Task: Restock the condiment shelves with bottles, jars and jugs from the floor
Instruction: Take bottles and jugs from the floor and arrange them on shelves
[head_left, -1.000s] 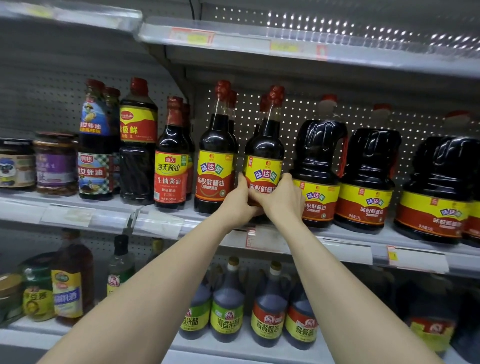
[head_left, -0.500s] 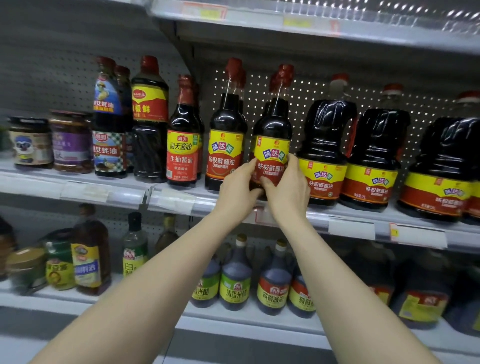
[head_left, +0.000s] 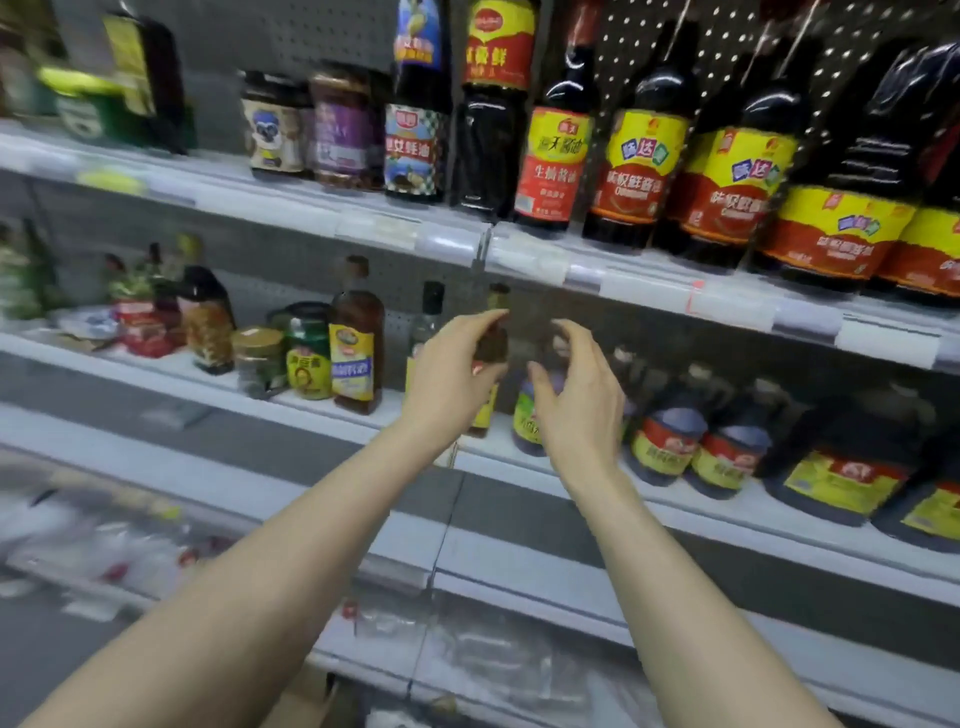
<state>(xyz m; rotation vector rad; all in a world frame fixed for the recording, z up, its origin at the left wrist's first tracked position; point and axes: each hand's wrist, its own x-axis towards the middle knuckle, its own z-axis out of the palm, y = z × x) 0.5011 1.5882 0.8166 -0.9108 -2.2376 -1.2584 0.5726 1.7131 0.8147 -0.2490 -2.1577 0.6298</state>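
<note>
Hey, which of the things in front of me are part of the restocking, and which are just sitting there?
In the job: left hand and right hand, both empty now; soy sauce bottle they held a second ago, standing on the upper shelf.
Just there: jars; price tags; dark bottles on the middle shelf.

Left forearm (head_left: 249, 587): bare, enters from the lower left corner, extended up and to the right.
Left hand (head_left: 449, 379): raised, back toward the camera, fingers (head_left: 483, 319) loosely curved with the index highest; empty.
Right forearm (head_left: 691, 587): bare, enters from the lower right, extended up and to the left.
Right hand (head_left: 584, 400): just beside the left hand, not touching it, slightly lower, palm turned toward it, fingers relaxed and curved, thumb (head_left: 540, 379) out; empty.
Wrists: both nearly straight.
</note>
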